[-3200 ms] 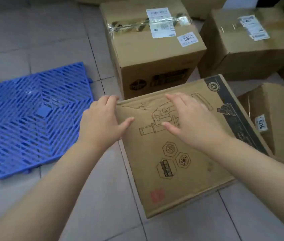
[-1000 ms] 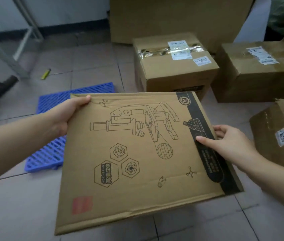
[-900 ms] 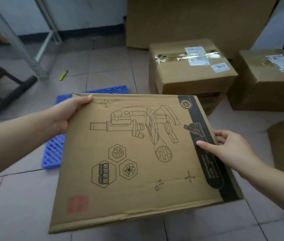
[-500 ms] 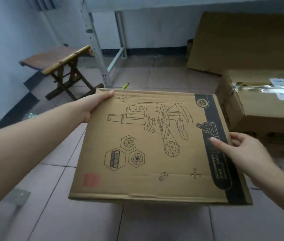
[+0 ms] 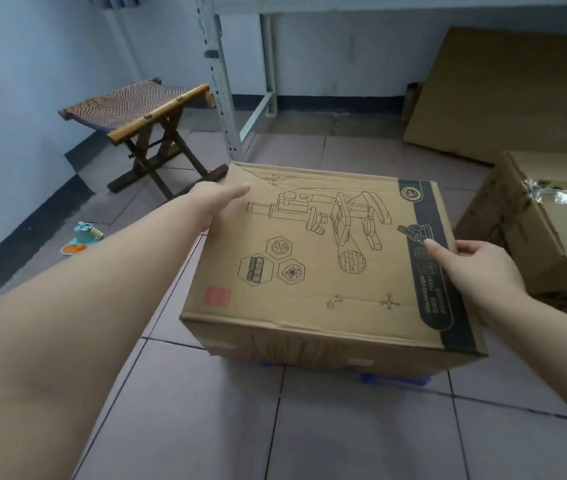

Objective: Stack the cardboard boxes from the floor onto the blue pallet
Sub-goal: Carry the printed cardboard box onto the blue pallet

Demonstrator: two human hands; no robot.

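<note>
A cardboard box [image 5: 323,282] with a microscope drawing and a black side band fills the middle of the head view. My left hand [image 5: 214,202] grips its far left corner, and my right hand [image 5: 472,268] grips its right edge, thumb on the black band. The box sits low over the blue pallet [image 5: 393,379], of which only a thin strip shows under the box's near edge. Whether the box rests on the pallet I cannot tell. Another taped cardboard box [image 5: 545,233] stands on the floor at the right.
A folding wooden stool [image 5: 143,116] stands at the back left, beside a white metal shelf leg [image 5: 219,84]. A flat cardboard sheet [image 5: 510,95] leans on the far wall. Small colourful items [image 5: 83,237] lie by the left wall. Tiled floor lies in front.
Both hands lifted the box from the floor and carried it left over the pallet, then lowered it. The pallet is now almost wholly covered by the box.
</note>
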